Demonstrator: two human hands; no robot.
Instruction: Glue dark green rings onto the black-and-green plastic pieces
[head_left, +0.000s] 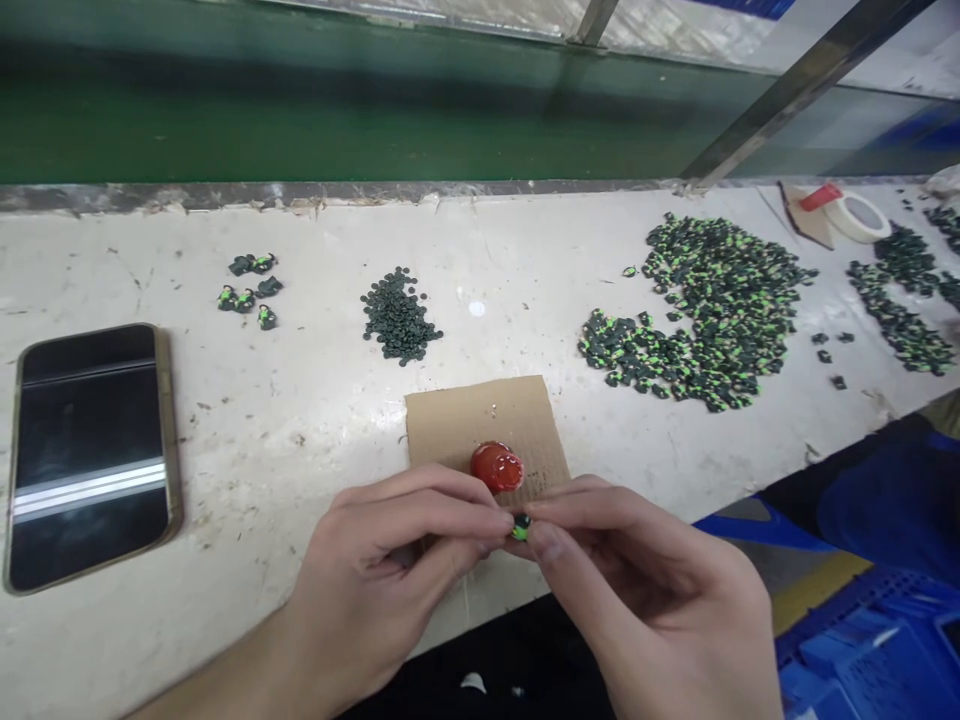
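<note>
Between the fingertips of both hands sits a small black and bright green piece (520,528), partly covered by the fingers. My left hand (405,560) pinches it from the left, and my right hand (637,580) pinches it from the right. Just beyond the fingertips, a glossy red blob (496,466) lies on a square of brown cardboard (480,410). A heap of small dark discs (399,315) lies behind the cardboard. To the right spreads a large pile of black and green pieces (720,310) that look like the held one.
A phone (94,450) lies at the left of the table (247,430). Several black and green pieces (244,299) lie behind it. At the far right are a tape roll (857,217), a red cylinder (820,197) and more dark pieces (904,260). Blue crates (877,650) stand below the edge.
</note>
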